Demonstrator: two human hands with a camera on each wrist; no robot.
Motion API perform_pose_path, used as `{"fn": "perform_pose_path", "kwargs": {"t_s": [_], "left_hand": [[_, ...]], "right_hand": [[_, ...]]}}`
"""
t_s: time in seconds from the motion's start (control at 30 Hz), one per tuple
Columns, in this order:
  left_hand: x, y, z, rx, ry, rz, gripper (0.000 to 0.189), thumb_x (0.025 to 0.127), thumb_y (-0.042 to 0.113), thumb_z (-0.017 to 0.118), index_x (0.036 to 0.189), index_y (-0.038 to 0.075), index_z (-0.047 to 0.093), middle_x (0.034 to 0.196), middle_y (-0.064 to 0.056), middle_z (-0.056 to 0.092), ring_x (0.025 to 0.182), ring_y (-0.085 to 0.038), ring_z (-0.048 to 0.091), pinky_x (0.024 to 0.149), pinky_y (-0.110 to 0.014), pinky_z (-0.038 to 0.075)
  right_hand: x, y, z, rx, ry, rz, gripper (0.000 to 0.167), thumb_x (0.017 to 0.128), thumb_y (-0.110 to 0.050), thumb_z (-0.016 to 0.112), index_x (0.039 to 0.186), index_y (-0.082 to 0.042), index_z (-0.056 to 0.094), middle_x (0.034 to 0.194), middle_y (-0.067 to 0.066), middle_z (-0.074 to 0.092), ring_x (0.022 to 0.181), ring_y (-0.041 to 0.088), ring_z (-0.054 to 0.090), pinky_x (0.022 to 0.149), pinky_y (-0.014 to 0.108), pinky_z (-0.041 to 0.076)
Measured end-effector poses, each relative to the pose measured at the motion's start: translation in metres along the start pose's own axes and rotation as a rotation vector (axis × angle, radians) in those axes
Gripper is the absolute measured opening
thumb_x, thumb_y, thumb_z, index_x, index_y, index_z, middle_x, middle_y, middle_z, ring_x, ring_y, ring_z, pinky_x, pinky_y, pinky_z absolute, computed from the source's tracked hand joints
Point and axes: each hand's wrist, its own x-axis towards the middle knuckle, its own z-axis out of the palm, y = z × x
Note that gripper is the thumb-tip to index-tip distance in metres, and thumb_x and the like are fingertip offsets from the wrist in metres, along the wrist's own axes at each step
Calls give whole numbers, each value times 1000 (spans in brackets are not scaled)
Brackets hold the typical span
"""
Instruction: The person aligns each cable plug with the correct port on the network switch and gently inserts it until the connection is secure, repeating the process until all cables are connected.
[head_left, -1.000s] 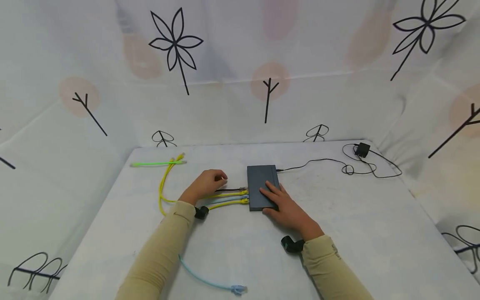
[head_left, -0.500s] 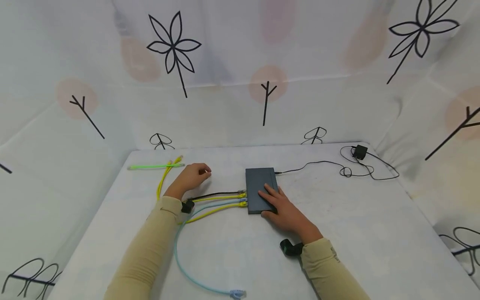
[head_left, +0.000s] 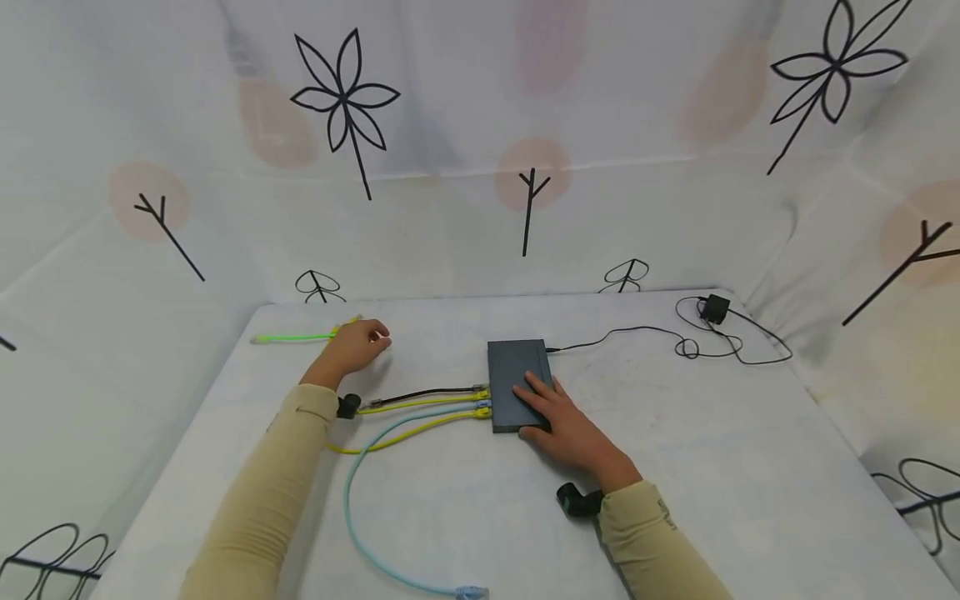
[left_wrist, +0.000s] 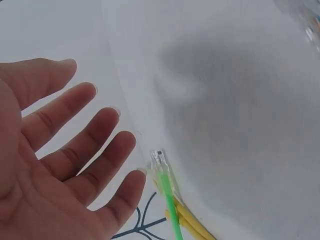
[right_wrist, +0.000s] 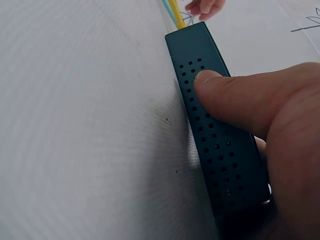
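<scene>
A dark grey network switch lies on the white table. My right hand holds it, with the fingers spread on its top and the thumb against its vented side. Yellow, pale blue and black cables are plugged into its left side; the black cable is short. Relaxed and holding nothing, my left hand is over the far left of the table. Close to it lie a green network cable, whose clear plug shows in the left wrist view, and yellow cable ends, partly hidden by the hand in the head view.
The pale blue cable curves toward the front, where its loose plug lies. From the switch's right side a black power lead runs to an adapter at the back right. Patterned white cloth rises behind the table.
My left hand has moved left, away from the black cable by the switch, to the green and yellow cables. My right hand has stayed on the switch.
</scene>
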Motion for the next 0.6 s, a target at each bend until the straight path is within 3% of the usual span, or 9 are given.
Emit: {"fn": "perform_pose_path", "kwargs": {"t_s": [0.2,0.4,0.6], "left_hand": [[0,-11,-5,5,-17,-72,35,99,24,53,127,4,59,129,-23,58,116,-38,56,91,-48,49],[2,-25,-9,23,-10,-89,41,98,22,53,133,1,53,135,-26,53,120,-41,53,97,-53,45],[2,-35,-12,8,-33,-164,44,98,22,51,138,2,49,143,-25,46,129,-43,46,103,-55,40]], "right_hand": [[-1,-1,0,2,5,-8,64,95,-36,62,152,-30,33,164,1,14,149,43,-1,109,67,26],[-2,-1,0,2,10,-13,64,95,-36,62,151,-29,34,164,1,14,149,43,0,109,67,26],[-2,1,2,4,8,-15,64,94,-36,63,151,-30,33,164,1,14,149,43,-1,110,66,26]]}}
